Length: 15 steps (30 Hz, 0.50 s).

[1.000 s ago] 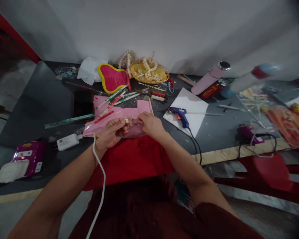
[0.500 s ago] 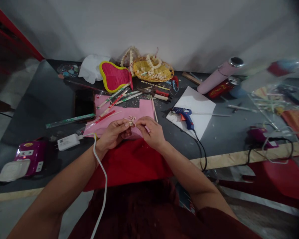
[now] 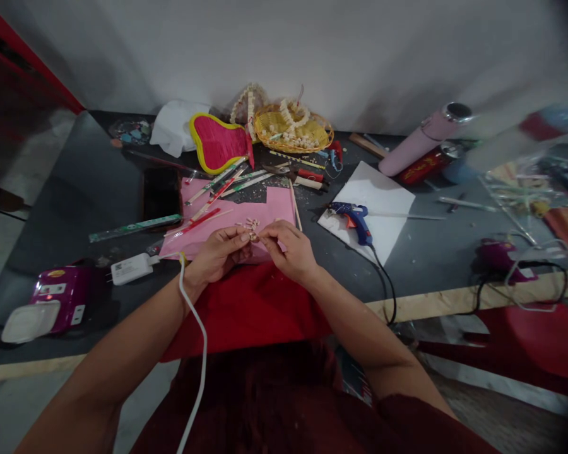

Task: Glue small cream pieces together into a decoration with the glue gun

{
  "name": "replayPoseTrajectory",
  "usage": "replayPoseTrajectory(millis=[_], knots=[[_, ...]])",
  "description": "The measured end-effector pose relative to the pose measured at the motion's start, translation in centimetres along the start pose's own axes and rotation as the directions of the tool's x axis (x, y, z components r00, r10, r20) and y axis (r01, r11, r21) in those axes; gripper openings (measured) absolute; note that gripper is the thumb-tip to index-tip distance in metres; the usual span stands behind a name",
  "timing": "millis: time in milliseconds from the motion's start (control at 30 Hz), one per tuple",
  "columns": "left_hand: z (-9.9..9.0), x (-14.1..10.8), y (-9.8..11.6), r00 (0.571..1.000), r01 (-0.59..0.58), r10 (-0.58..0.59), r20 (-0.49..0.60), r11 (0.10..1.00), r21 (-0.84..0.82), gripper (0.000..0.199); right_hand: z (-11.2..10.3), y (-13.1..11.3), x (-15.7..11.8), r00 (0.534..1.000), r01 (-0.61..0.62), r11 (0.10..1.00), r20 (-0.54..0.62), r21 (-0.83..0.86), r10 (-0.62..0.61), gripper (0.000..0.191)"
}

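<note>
My left hand (image 3: 223, 252) is closed in a pinch on a small pale wooden piece (image 3: 252, 236), whose exact kind is too small to make out. Right beside it, the thumb and forefinger of my right hand (image 3: 288, 249) press together at the edge of that piece; anything between those fingertips is hidden. Several short pale stick pieces (image 3: 252, 224) lie just beyond my fingertips on a pink sheet (image 3: 279, 208). Below both hands a red cloth (image 3: 246, 309) hangs over the table edge.
A blue glue gun (image 3: 353, 217) lies on white paper (image 3: 397, 195) at right, its cord trailing over the edge. Chopsticks in wrappers (image 3: 218, 186), pliers (image 3: 284, 170), a phone (image 3: 161, 192) and a wicker basket (image 3: 322, 142) lie behind. A white charger (image 3: 132, 269) is at left.
The view has shifted slightly. My hands stay together at the small wooden piece, with only slight movement of the fingers.
</note>
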<state>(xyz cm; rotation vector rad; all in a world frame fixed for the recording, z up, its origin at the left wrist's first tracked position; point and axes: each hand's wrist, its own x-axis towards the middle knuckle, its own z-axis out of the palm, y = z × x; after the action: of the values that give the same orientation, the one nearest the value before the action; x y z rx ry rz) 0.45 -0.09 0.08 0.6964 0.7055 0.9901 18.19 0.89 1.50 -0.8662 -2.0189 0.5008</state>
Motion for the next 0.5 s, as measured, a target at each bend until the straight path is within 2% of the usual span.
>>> replayPoseTrajectory(millis=[500], knots=[[-0.2, -0.05, -0.13, 1.0, 0.005, -0.004, -0.018, 0.998, 0.07, 0.011, 0.12, 0.0, -0.08, 0.998, 0.017, 0.996, 0.056, -0.092, -0.012, 0.007]])
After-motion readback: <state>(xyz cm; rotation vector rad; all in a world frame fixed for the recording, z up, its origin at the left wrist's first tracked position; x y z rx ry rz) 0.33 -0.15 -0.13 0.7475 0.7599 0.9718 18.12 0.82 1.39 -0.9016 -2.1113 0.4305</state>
